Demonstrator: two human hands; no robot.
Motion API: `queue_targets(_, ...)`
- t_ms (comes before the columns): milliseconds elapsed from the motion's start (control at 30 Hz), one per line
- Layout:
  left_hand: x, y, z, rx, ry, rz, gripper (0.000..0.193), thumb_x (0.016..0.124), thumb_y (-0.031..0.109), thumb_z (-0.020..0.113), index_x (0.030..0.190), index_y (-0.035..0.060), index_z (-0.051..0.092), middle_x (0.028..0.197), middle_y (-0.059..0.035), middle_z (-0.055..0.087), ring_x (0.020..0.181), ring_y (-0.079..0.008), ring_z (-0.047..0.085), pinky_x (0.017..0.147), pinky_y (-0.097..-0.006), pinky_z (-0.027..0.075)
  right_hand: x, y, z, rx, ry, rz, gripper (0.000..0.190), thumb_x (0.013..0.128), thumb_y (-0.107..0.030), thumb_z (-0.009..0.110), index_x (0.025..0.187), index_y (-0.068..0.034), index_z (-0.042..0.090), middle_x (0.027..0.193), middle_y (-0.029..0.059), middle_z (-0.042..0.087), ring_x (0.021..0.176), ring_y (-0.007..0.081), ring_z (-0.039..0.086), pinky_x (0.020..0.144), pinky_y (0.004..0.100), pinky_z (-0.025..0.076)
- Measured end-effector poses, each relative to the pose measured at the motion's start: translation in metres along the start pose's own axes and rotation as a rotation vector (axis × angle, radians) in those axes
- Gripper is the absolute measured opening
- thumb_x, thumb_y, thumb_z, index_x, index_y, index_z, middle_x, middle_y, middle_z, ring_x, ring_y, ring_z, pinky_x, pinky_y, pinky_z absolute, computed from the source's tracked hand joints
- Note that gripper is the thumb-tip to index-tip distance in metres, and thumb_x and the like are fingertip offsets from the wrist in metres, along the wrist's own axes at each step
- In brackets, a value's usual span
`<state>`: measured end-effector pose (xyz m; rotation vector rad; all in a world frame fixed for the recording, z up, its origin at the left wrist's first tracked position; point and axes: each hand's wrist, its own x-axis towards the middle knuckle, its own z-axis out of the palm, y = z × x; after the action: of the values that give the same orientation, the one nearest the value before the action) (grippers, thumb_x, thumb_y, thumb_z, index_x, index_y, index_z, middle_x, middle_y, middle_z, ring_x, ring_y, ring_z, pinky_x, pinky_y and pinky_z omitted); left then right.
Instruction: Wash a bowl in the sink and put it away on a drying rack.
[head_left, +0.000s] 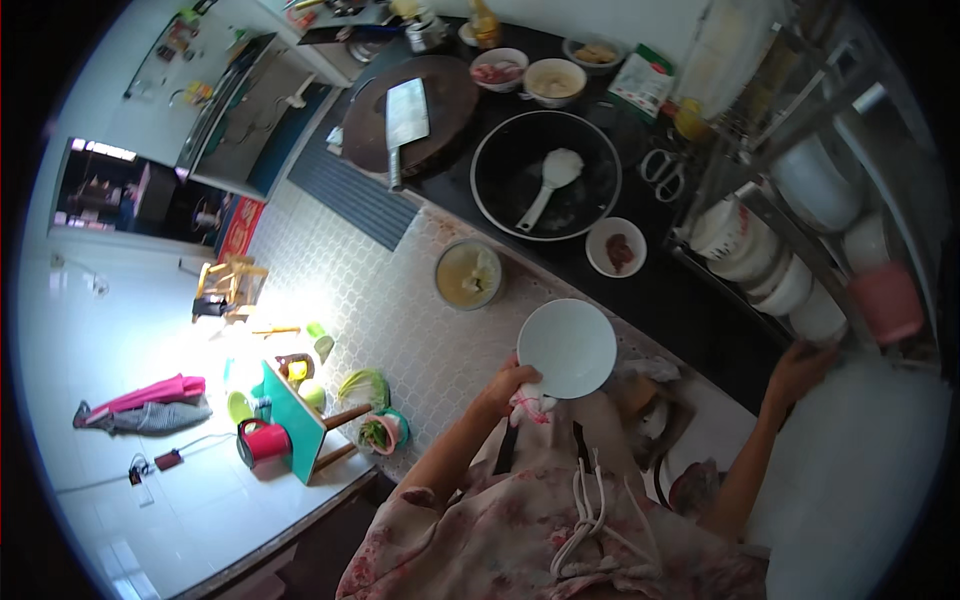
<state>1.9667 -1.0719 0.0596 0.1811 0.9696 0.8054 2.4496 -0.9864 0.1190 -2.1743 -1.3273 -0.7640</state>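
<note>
My left hand (513, 386) grips the rim of a white bowl (568, 348), with a red-and-white cloth (531, 405) bunched under the same fingers. Over at the dish rack, my right hand (802, 371) touches or holds the lowest white bowl (817, 313) of a row; the fingertips are blurred. On the black counter a large black basin (502, 202) holds a white rice paddle (551, 184) with a pale lump on it. Beside it stands a small bowl (596, 255) with dark red paste.
A cleaver (407, 116) lies on a round chopping board (457, 86), its handle over the edge. Behind the basin are bowls of meat (498, 70) and pale food (555, 81). Scissors (663, 174) lie near the rack (799, 255). A pot of cloudy liquid (468, 274) stands below the counter.
</note>
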Motion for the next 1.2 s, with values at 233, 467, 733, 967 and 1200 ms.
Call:
queue_targets(233,-0.047,0.008,-0.065,-0.166,0.128,0.176,0.043,0.072,0.010,0.056,0.112,-0.0050,0.054,0.096,-0.0144,0.064,0.080,-0.0251,0.066,0.073,-0.0362,0.056,-0.108,-0.041,-0.028,0.346,-0.229,0.013,0.049,0.095,-0.015,0.050,0.140,-0.001,0.037,0.138,0.0199,0.045,0.120,0.0388,0.049,0.100,0.0456,0.040)
queue_targets(467,-0.068,0.037,-0.176,-0.409,0.135,0.156,0.042,0.071,0.015,0.059,0.108,-0.0046,0.057,0.090,-0.0136,0.064,0.079,-0.0260,0.065,0.072,-0.0391,0.056,-0.192,-0.172,-0.074,0.610,-0.785,-0.121,0.049,0.086,-0.004,0.050,0.135,-0.006,0.047,0.130,0.0172,0.053,0.115,0.0326,0.053,0.094,0.0399,0.044)
queue_targets(733,-0.133,0.061,-0.316,-0.413,0.145,0.283,0.047,0.071,0.021,0.057,0.108,-0.0065,0.054,0.084,-0.0169,0.062,0.066,-0.0277,0.061,0.058,-0.0383,0.052,-0.236,-0.375,-0.104,0.814,-0.981,-0.410,0.029,0.085,-0.007,0.053,0.113,-0.005,0.063,0.100,0.0185,0.065,0.095,0.0367,0.060,0.085,0.0434,0.047)
queue_targets(967,-0.220,0.068,-0.358,-0.504,0.341,0.503,0.053,0.067,0.024,0.056,0.112,-0.0027,0.049,0.079,-0.0171,0.056,0.059,-0.0291,0.053,0.048,-0.0374,0.045,-0.271,-0.493,-0.084,0.973,-1.001,-0.620,0.023,0.085,-0.008,0.055,0.106,-0.005,0.064,0.093,0.0167,0.066,0.088,0.0363,0.061,0.081,0.0445,0.048)
queue_targets(1200,-0.253,0.074,-0.420,-0.686,0.664,0.580,0.056,0.073,0.026,0.055,0.120,-0.0024,0.047,0.093,-0.0189,0.064,0.066,-0.0310,0.065,0.046,-0.0381,0.054,-0.288,-0.590,-0.105,0.958,-1.151,-0.876,0.018,0.085,-0.009,0.058,0.101,-0.006,0.067,0.089,0.0146,0.067,0.084,0.0339,0.062,0.075,0.0427,0.050)
